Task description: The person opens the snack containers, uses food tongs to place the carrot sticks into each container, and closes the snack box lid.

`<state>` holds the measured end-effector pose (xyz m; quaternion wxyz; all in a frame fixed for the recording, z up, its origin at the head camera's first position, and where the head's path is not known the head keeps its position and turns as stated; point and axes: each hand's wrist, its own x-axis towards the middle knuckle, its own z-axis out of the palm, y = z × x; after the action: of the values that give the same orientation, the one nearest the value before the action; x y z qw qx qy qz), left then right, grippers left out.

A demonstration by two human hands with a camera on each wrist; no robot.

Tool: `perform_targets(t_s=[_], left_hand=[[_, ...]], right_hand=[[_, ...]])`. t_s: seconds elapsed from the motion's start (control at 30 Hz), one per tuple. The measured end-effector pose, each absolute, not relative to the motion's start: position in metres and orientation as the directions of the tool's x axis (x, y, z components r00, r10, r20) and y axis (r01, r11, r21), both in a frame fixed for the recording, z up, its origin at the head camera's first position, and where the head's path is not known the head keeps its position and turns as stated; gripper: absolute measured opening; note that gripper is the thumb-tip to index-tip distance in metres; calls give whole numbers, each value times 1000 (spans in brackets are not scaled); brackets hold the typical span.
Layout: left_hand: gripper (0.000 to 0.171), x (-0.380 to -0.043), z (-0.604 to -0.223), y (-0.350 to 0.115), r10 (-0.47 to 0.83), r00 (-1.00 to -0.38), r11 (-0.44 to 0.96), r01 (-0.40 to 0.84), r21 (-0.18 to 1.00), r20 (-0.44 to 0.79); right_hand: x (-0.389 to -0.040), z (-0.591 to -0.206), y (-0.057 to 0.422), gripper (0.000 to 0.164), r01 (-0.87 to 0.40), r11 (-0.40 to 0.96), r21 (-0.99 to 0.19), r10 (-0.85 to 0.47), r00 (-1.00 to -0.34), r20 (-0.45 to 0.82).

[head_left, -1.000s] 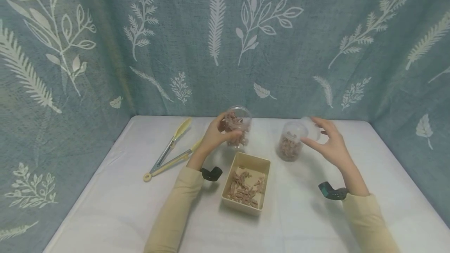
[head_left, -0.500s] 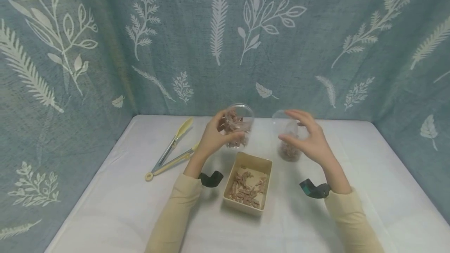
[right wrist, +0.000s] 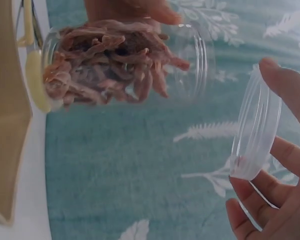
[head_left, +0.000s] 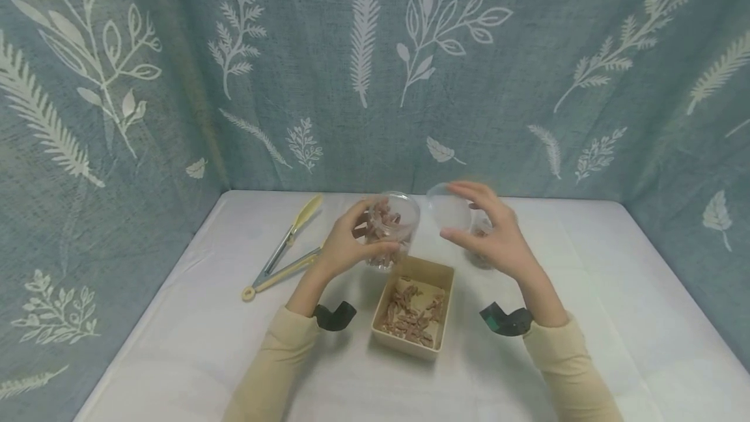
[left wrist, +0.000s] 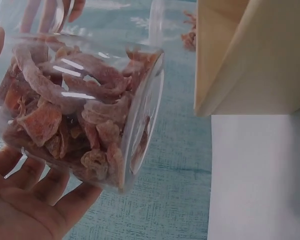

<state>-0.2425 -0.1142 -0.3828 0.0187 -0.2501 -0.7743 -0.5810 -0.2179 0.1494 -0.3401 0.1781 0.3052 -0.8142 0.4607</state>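
My left hand (head_left: 347,244) grips a clear plastic jar (head_left: 389,233) holding reddish-brown dried meat strips; its mouth is uncovered. In the left wrist view the fingers curl round the jar (left wrist: 75,110) from below. Between thumb and fingers my right hand (head_left: 495,233) pinches a translucent screw lid (head_left: 448,207), tilted on edge, a short gap to the right of the jar's mouth. The right wrist view shows this lid (right wrist: 255,127) facing the mouth of the jar (right wrist: 120,65). A second jar (head_left: 482,249) with meat pieces stands on the table, mostly hidden behind the right hand.
A beige rectangular box (head_left: 414,308) with dried meat pieces in it stands on the white table (head_left: 187,318) between the forearms. To its left lie yellow-tipped tongs (head_left: 275,256), spread apart. A blue-green leaf-patterned curtain (head_left: 328,70) hangs behind the table.
My right hand has carried the lid leftward, past the standing jar, toward the held jar. The left hand has lowered its jar slightly, bringing it closer to the box.
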Motion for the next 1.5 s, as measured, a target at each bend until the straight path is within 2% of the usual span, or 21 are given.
perform_targets(t_s=[0.27, 0.47, 0.67, 1.0, 1.2, 1.33, 1.5], left_hand=[[75, -230, -383, -119, 456, -833, 232, 452, 862, 314], [75, -223, -383, -116, 504, -790, 196, 498, 845, 349], [72, -220, -387, -109, 547, -765, 156, 492, 857, 340], [69, -200, -365, -93, 535, -794, 175, 439, 881, 289], [68, -198, -363, -90, 531, -803, 175, 418, 891, 272], [68, -199, -363, -88, 525, -800, 163, 429, 889, 289], [73, -208, -379, -85, 518, -802, 168, 435, 885, 296]], right_hand=[[-214, -345, 131, 64, -702, 371, -609, -407, -712, 573], [-209, -346, 125, 65, -732, 364, -577, -466, -679, 568], [-207, -345, 126, 64, -755, 338, -562, -539, -645, 542], [-203, -343, 131, 64, -738, 335, -585, -594, -648, 477], [-205, -342, 137, 66, -722, 257, -643, -595, -642, 483], [-207, -343, 140, 68, -727, 233, -645, -596, -631, 496], [-207, -345, 141, 67, -727, 266, -633, -598, -640, 483]])
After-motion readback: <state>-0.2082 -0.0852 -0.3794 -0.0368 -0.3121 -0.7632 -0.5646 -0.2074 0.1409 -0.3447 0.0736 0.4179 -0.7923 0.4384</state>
